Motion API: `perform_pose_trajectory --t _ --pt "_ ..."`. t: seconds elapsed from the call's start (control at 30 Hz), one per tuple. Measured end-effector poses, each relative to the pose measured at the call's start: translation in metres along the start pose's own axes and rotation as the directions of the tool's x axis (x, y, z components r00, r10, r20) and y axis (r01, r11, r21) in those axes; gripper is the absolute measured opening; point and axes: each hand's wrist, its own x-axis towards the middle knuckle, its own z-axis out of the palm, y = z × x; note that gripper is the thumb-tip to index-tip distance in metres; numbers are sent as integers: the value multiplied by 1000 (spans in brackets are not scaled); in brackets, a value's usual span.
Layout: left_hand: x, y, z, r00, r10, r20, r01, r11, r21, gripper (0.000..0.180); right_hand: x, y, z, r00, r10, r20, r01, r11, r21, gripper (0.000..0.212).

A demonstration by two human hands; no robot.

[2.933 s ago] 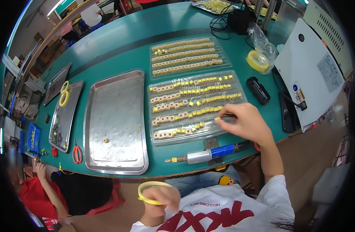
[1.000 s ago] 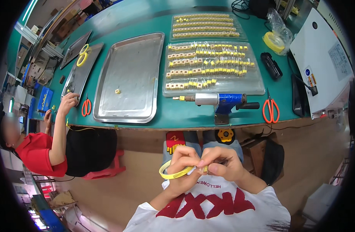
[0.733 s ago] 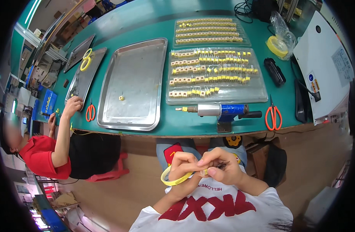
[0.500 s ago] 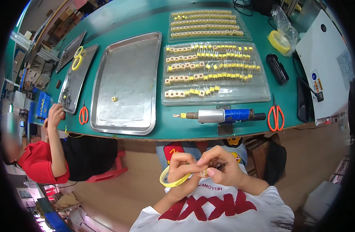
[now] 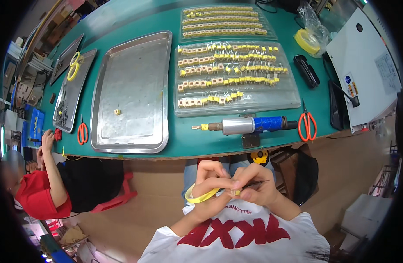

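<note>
In front of my chest my two hands meet, fingers pinched together. My left hand (image 5: 210, 186) grips a small pale-and-yellow coil component (image 5: 236, 192) and has a roll of yellow tape (image 5: 196, 199) hooked round its fingers. My right hand (image 5: 257, 186) presses against the same component from the other side. Out of its fingers sticks a thin dark pointed thing (image 5: 259, 182) whose kind I cannot make out. Fingers hide most of the component.
On the green table lie a metal tray (image 5: 131, 87) with one component (image 5: 117, 112), a plastic tray (image 5: 236, 110) of component rows, a blue-silver winding tool (image 5: 254, 125) and orange-handled scissors (image 5: 307, 126). At left, a person in a red shirt (image 5: 41, 193) sits working.
The view has shifted slightly, moving the table leftward in it. My hands stay together on the component, and the dark pointed thing now shows more between my right fingers.
</note>
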Motion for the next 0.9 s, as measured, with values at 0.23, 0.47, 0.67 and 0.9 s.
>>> perform_pose_trajectory --t 0.23,0.47,0.67,0.9 --pt "2 3 2 999 10 47 -12 999 44 23 -8 -5 2 994 71 -88 -69 997 23 20" --pt "5 -2 4 999 32 21 -34 991 131 24 -5 -4 -7 999 25 -35 -25 1000 2 23" --pt "14 -6 3 999 53 14 -54 966 252 25 1 -10 -12 991 88 -105 -98 991 -94 19" --pt "19 -6 -5 997 14 77 -43 924 380 26 9 -18 -20 981 178 -77 -182 981 -59 25"
